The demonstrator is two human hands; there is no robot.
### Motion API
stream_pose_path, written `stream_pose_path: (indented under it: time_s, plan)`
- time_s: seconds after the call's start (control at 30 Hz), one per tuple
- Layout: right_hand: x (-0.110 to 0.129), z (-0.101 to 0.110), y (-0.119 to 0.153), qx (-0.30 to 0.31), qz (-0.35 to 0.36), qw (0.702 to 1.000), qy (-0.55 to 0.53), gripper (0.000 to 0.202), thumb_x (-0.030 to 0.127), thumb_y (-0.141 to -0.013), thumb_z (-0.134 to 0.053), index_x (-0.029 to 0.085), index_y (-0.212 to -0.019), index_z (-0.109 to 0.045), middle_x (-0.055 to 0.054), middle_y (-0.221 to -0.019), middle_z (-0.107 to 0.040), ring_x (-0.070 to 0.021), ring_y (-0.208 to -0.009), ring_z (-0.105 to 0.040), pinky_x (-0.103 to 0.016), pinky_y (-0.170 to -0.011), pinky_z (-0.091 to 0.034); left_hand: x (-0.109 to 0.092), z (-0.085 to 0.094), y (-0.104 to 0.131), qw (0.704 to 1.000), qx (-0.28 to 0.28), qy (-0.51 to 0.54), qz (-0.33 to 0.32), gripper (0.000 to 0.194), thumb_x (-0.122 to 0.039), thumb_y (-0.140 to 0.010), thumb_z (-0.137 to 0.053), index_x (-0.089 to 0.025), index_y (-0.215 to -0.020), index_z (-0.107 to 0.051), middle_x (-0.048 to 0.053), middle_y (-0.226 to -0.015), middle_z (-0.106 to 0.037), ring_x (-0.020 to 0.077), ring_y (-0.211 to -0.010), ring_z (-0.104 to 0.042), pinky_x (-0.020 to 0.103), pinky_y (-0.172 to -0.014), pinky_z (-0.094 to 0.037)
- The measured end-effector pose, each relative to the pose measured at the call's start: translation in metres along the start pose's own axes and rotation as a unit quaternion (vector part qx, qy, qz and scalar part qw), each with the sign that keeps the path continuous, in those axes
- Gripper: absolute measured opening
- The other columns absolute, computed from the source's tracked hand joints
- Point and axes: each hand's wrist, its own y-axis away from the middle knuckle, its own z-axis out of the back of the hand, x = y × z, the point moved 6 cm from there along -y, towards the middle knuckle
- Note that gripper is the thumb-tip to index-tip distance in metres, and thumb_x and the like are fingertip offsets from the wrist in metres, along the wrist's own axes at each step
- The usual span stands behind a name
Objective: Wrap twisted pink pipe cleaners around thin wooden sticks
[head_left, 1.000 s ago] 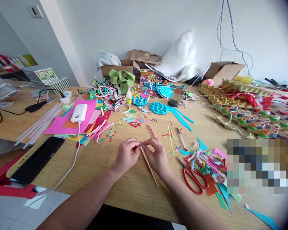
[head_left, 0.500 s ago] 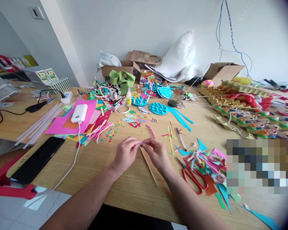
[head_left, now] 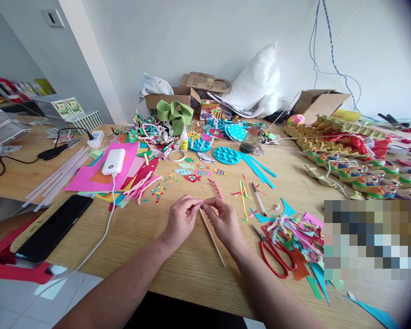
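Observation:
Over the middle of the table, my left hand point(head_left: 181, 220) and my right hand point(head_left: 223, 221) meet fingertip to fingertip, both pinched closed. Something tiny and pale seems to be between them, too small and covered to name. Below the fingertips a thin wooden stick point(head_left: 213, 241) slants toward the table's front edge; its upper end is hidden close to my right fingers. Just beyond my hands lies a pink spiral-twisted strand point(head_left: 216, 189). Small coloured paper dots point(head_left: 157, 193) are scattered past my left hand, and several decorated paper fish point(head_left: 202, 172) lie farther back.
Red-handled scissors point(head_left: 277, 256) and a heap of paper scraps point(head_left: 294, 233) lie to the right, near a pen point(head_left: 259, 199). On the left are a phone point(head_left: 55, 227) and a white power bank point(head_left: 113, 161) with a cable. A glue bottle point(head_left: 184, 140) stands farther back.
My fingertips have shifted very slightly while staying pinched together. Everything else on the table looks the same.

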Motion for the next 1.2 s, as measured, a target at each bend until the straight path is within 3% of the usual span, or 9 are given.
stream_pose_path:
  time_s: [0.1, 0.2, 0.5, 0.57, 0.67, 0.77, 0.83, 1.2]
  plan:
    - [0.007, 0.004, 0.001, -0.032, 0.028, 0.999, 0.031, 0.014, 0.029, -0.083, -0.054, 0.019, -0.078, -0.063, -0.003, -0.077, -0.066, -0.0184, -0.074, -0.059, -0.031, -0.073, -0.044, 0.000, 0.000, -0.001, 1.000, -0.005, 0.021, 0.012, 0.020, -0.013, -0.084, -0.051, -0.017, -0.099, -0.064, 0.007, -0.090, -0.065, 0.0143, -0.079, -0.061, 0.025, -0.068, -0.051]
    - [0.011, 0.006, 0.002, -0.048, 0.055, 0.995, 0.062, 0.013, 0.027, -0.084, -0.053, 0.020, -0.078, -0.062, -0.003, -0.076, -0.065, -0.0180, -0.074, -0.058, -0.030, -0.072, -0.044, -0.004, 0.001, -0.001, 1.000, -0.003, 0.002, -0.013, 0.024, -0.009, -0.084, -0.049, -0.018, -0.100, -0.065, 0.008, -0.091, -0.065, 0.0161, -0.085, -0.060, 0.028, -0.075, -0.051]
    - [0.005, 0.001, 0.004, -0.018, 0.064, 0.993, 0.097, 0.013, 0.021, -0.084, -0.052, 0.020, -0.077, -0.062, -0.003, -0.076, -0.064, -0.0203, -0.078, -0.058, -0.032, -0.074, -0.043, -0.007, -0.001, 0.001, 0.997, 0.018, -0.064, -0.050, 0.030, -0.002, -0.078, -0.044, -0.016, -0.091, -0.066, 0.008, -0.084, -0.064, 0.0180, -0.083, -0.059, 0.032, -0.075, -0.049]
    - [0.006, 0.001, 0.003, -0.014, 0.061, 0.993, 0.098, 0.013, 0.022, -0.084, -0.052, 0.020, -0.077, -0.062, -0.003, -0.077, -0.065, -0.0204, -0.078, -0.058, -0.032, -0.074, -0.043, -0.003, 0.000, -0.001, 0.999, 0.027, -0.025, -0.018, 0.027, -0.004, -0.078, -0.046, -0.017, -0.089, -0.067, 0.008, -0.084, -0.065, 0.0177, -0.083, -0.059, 0.032, -0.075, -0.049]
    - [0.010, 0.002, 0.002, -0.013, 0.075, 0.992, 0.097, 0.011, 0.023, -0.086, -0.052, 0.021, -0.080, -0.062, -0.003, -0.079, -0.065, -0.0199, -0.079, -0.059, -0.032, -0.074, -0.043, 0.012, -0.001, -0.004, 0.989, 0.049, 0.097, 0.098, 0.019, -0.014, -0.081, -0.050, -0.017, -0.088, -0.067, 0.006, -0.084, -0.065, 0.0157, -0.078, -0.059, 0.028, -0.069, -0.049]
    - [0.017, 0.001, 0.003, -0.013, 0.128, 0.984, 0.126, 0.011, 0.021, -0.087, -0.051, 0.021, -0.081, -0.060, -0.003, -0.079, -0.064, -0.0199, -0.080, -0.057, -0.033, -0.075, -0.042, 0.025, -0.005, -0.003, 0.944, 0.056, 0.229, 0.229, 0.018, -0.028, -0.080, -0.055, -0.014, -0.084, -0.066, 0.005, -0.078, -0.065, 0.0127, -0.066, -0.057, 0.023, -0.058, -0.047]
    - [0.021, 0.000, 0.005, -0.013, 0.162, 0.973, 0.165, 0.013, 0.018, -0.088, -0.049, 0.022, -0.081, -0.060, -0.003, -0.077, -0.062, -0.0200, -0.080, -0.054, -0.034, -0.076, -0.041, 0.030, -0.007, -0.001, 0.916, 0.047, 0.285, 0.280, 0.021, -0.033, -0.076, -0.062, -0.013, -0.078, -0.067, 0.004, -0.073, -0.064, 0.0109, -0.061, -0.055, 0.022, -0.054, -0.044]
    - [0.032, -0.001, 0.011, -0.005, 0.247, 0.923, 0.296, 0.013, 0.019, -0.088, -0.052, 0.024, -0.090, -0.065, -0.005, -0.084, -0.062, -0.0220, -0.091, -0.049, -0.040, -0.085, -0.036, 0.041, -0.015, 0.008, 0.837, 0.052, 0.368, 0.402, 0.025, -0.032, -0.059, -0.077, -0.011, -0.064, -0.065, -0.001, -0.056, -0.058, 0.0071, -0.049, -0.051, 0.019, -0.045, -0.038]
